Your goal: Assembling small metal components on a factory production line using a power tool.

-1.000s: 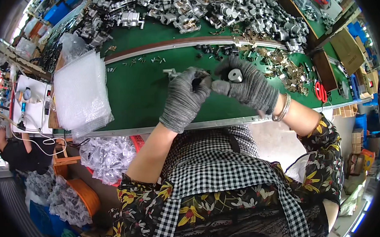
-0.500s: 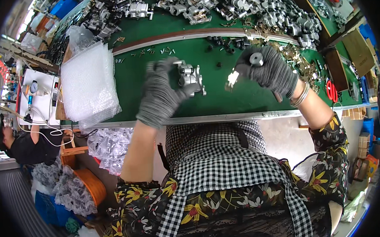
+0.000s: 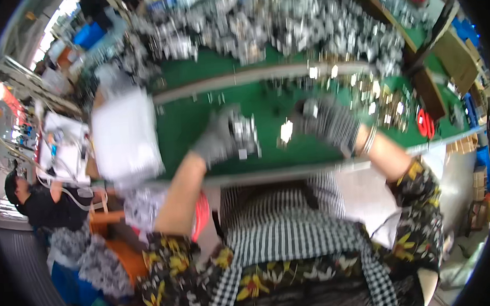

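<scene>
My left hand, in a grey knit glove, is closed around a silver metal brake caliper over the green bench. To its right, my gloved right hand is closed, with a small shiny brass-coloured metal clip at its fingertips. A grey round-ended cylinder also shows at the top of that hand; its kind is unclear. The clip and the caliper are apart. Motion blur hides the finer shapes and the exact finger positions.
A pile of silver castings spans the back, behind a raised strip. Brass-coloured clips lie to the right, near red-handled scissors. Bubble-wrap sheets are stacked left. A person sits at far left.
The whole view has shifted, so the bench sits lower in the picture and is blurred. My left fingers have closed more around the caliper. The right hand keeps the clip.
</scene>
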Demonstrator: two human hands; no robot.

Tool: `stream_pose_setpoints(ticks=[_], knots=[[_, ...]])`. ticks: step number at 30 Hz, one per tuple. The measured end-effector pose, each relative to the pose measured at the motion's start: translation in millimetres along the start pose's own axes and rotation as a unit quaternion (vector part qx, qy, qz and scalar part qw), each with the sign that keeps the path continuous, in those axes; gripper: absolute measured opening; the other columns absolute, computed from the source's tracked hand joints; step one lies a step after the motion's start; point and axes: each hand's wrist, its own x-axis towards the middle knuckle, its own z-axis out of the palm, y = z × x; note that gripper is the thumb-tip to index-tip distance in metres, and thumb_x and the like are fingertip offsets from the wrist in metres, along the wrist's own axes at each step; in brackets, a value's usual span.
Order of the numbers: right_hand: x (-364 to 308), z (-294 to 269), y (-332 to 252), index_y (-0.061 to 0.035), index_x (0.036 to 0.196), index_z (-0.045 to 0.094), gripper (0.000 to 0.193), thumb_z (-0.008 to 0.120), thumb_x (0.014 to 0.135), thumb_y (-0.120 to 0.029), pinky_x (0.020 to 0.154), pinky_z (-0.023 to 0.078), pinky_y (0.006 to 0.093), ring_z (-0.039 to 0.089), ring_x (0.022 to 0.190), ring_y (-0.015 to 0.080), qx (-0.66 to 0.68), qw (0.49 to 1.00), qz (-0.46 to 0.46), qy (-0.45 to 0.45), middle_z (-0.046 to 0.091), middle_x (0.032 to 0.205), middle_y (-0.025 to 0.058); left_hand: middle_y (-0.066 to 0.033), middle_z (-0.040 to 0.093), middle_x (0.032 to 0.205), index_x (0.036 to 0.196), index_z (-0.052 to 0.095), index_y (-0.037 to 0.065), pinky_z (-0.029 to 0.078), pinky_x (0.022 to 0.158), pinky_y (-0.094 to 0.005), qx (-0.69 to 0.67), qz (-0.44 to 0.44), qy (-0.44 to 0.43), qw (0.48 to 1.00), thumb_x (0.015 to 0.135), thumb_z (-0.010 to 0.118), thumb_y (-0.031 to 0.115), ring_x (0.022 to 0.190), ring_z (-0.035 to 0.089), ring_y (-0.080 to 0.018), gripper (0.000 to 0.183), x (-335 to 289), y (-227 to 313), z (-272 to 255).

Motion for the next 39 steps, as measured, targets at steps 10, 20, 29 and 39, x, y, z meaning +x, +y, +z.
stream_pose_setpoints(ticks=[10,20,29,39], knots=[[23.9,14.4,-20.2,-0.004,0.089,0.066,0.027,0.068,0.078,-0.029,0.069,0.051,0.0337,0.063,0.071,0.0231,0.386,0.805,0.415,-0.172,0.067,0.078,0.0129,-0.0185,0.048,0.112,0.126,0.043,0.007,0.047,0.088,-0.0402,0.07,-0.112,0.214,0.968,0.055,0.086,0.041,0.097,0.053,-0.0311,0.09,-117.7,67.6,8.7],[68.2,59.9,-36.6,-0.0052,0.087,0.066,0.021,0.068,0.077,-0.023,0.068,0.049,0.033,0.06,0.067,0.0237,0.415,0.837,0.292,-0.206,0.065,0.074,0.0121,-0.0138,0.042,0.122,0.133,0.028,0.001,0.048,0.085,-0.0336,-0.202,-0.225,0.405,0.863,0.06,0.086,0.024,0.102,0.051,-0.0224,0.097,-141.3,55.2,73.1],[87.2,83.7,-40.4,-0.0032,0.085,0.061,0.022,0.065,0.08,-0.024,0.066,0.048,0.0377,0.06,0.071,0.0333,0.338,0.882,0.119,-0.307,0.062,0.076,0.0154,-0.0184,0.04,0.118,0.137,0.022,-0.001,0.045,0.09,-0.0386,-0.206,-0.191,0.419,0.863,0.059,0.087,0.027,0.107,0.047,-0.0263,0.106,-136.0,59.1,84.8],[91.5,113.1,-76.7,-0.004,0.088,0.066,0.031,0.066,0.077,-0.033,0.075,0.049,0.0409,0.061,0.084,0.0341,0.346,0.87,0.101,-0.337,0.065,0.087,0.0154,-0.0224,0.048,0.113,0.119,0.039,-0.007,0.048,0.082,-0.0406,-0.32,-0.186,0.411,0.833,0.06,0.082,0.033,0.098,0.055,-0.0314,0.083,-155.0,50.3,86.1]])
